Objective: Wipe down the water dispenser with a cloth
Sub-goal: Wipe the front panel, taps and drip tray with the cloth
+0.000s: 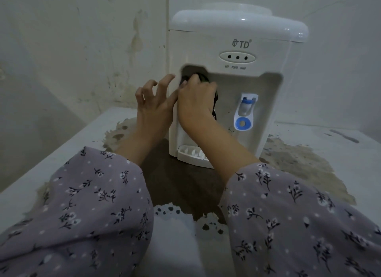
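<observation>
Wiping the recessed tap bay of the white plastic tabletop water dispenser (237,39). It stands upright straight ahead of me, long axis vertical, front face toward me.

My right hand (195,103) is inside the bay at the dispenser's upper-left corner. Its fingers are curled round a dark bunched cloth (194,73) and press it into that corner. A tail of the cloth hangs down the bay beside my wrist.

My left hand (152,103) is at the dispenser's front-left edge and holds nothing, fingers spread and half bent. Whether the fingertips touch the side panel or sit just off it, I can't tell.

Key relation: the rest of the bay lies right of and below the cloth, toward the blue-and-white tap (246,103) on the dispenser's right side. The right hand is the nearer one, so I judge the next pass runs rightward under the bay's top edge, or down along the vertical axis. The tap sticks out, so the cloth tail could snag on it.

Hidden or unclear:
- Anything on the bay's left side is behind my right hand.
- My left thumb is behind it too, and most of the cloth is under my fingers.
- The white ribbed drip tray (191,153) at the dispenser's foot is partly covered by my right forearm.
- The dispenser's rear is out of sight.
- Dark specks on the bay wall near the tap could be dirt or shadow.
</observation>
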